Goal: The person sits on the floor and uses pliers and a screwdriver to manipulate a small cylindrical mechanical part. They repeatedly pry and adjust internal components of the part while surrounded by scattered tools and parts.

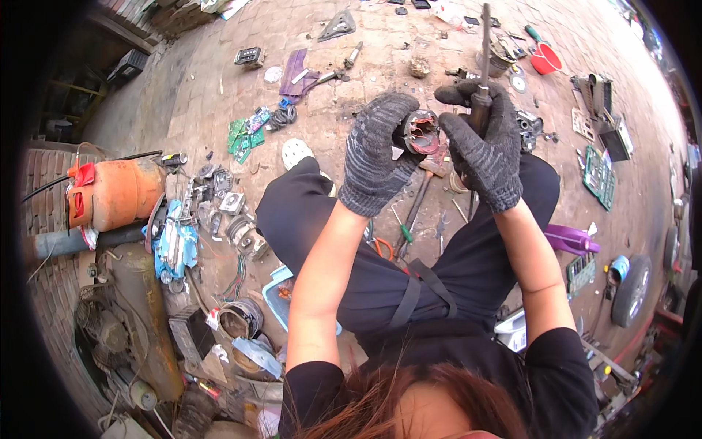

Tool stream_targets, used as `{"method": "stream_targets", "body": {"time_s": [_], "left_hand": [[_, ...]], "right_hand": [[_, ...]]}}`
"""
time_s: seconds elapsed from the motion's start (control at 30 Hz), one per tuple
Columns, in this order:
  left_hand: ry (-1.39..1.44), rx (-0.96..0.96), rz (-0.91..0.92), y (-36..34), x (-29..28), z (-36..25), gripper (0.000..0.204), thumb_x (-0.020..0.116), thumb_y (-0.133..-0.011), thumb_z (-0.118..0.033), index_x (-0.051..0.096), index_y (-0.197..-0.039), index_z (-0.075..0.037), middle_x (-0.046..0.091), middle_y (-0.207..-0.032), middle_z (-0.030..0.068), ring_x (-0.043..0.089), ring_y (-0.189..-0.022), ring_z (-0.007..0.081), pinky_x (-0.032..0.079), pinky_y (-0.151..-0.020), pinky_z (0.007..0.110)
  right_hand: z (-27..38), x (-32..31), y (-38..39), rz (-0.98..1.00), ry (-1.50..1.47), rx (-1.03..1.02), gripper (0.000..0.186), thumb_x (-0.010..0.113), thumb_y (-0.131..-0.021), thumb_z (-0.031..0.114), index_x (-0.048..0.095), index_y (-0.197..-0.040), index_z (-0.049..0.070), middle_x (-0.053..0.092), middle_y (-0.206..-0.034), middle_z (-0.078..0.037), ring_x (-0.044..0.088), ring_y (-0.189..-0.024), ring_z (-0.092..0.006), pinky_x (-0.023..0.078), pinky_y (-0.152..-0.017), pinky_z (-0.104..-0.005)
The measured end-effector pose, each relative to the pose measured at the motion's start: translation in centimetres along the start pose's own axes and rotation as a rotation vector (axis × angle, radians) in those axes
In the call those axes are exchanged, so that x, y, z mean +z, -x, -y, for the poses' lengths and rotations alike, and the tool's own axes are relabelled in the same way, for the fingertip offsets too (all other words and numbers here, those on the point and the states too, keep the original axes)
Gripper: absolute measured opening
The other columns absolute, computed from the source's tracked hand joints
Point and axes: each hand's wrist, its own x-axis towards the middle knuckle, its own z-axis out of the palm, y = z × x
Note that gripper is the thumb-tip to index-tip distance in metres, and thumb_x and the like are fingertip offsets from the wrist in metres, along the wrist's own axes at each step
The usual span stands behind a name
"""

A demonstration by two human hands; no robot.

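Note:
Both of my hands wear dark grey knitted gloves and are raised in front of my knees. My left hand (376, 150) is wrapped round a short, hollow cylindrical metal part (423, 132); its open end shows a reddish, ragged inside. In my right hand (486, 143) is a screwdriver (485, 62), gripped by its dark handle with the long shaft pointing up and away. The fingertips of my right hand are close to the metal part. On the ground below lies a hammer (418, 199), with a green-handled tool (405, 233) beside its handle.
Green circuit boards (240, 139) and a purple cloth (296, 73) lie ahead on the left. An orange gas cylinder (121, 194) rests further left. A blue basket (274, 296) is by my left thigh. To the right are a red scoop (545, 60) and a small wheel (630, 291).

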Motion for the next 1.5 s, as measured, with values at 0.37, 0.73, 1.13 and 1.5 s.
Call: {"method": "stream_targets", "body": {"time_s": [0.37, 0.73, 1.13, 1.5], "left_hand": [[-0.065, -0.130, 0.100, 0.4, 0.7, 0.9, 0.059, 0.081, -0.062, -0.011, 0.056, -0.115, -0.004, 0.061, -0.109, 0.0139, 0.060, -0.099, 0.0302, 0.048, -0.086, 0.038], [0.366, -0.492, -0.116, -1.2, 3.4, 1.3, 0.046, 0.078, -0.069, -0.005, 0.055, -0.109, -0.003, 0.059, -0.101, 0.0077, 0.059, -0.092, 0.0154, 0.050, -0.082, 0.029], [-0.473, 0.133, 0.046, -0.4, 2.9, 3.2, 0.052, 0.077, -0.062, -0.007, 0.061, -0.112, -0.006, 0.064, -0.107, 0.0109, 0.060, -0.098, 0.0301, 0.047, -0.087, 0.039], [-0.553, 0.186, 0.087, 0.1, 2.5, 3.2, 0.040, 0.066, -0.067, -0.006, 0.062, -0.107, -0.010, 0.062, -0.110, 0.0096, 0.058, -0.105, 0.0291, 0.046, -0.090, 0.043]], "right_hand": [[-2.2, -1.4, -0.5, 0.259, 0.108, -0.055, 0.039, 0.069, -0.080, 0.006, 0.049, -0.114, 0.003, 0.062, -0.100, -0.007, 0.062, -0.089, -0.0146, 0.051, -0.075, -0.0273], [-3.5, -0.8, 1.0, 0.399, 0.186, -0.125, 0.035, 0.071, -0.077, 0.001, 0.052, -0.106, 0.002, 0.057, -0.092, -0.008, 0.059, -0.080, -0.0143, 0.050, -0.070, -0.0272], [-2.6, -2.1, -0.4, 0.069, -0.136, 0.512, 0.030, 0.073, -0.081, 0.017, 0.056, -0.100, 0.000, 0.064, -0.089, -0.008, 0.061, -0.074, -0.0081, 0.050, -0.063, -0.0214], [-4.7, -1.0, -0.4, 0.228, -0.237, 0.682, 0.029, 0.069, -0.084, 0.025, 0.057, -0.101, 0.005, 0.049, -0.064, 0.002, 0.041, -0.045, -0.0047, 0.032, -0.042, -0.0197]]}}
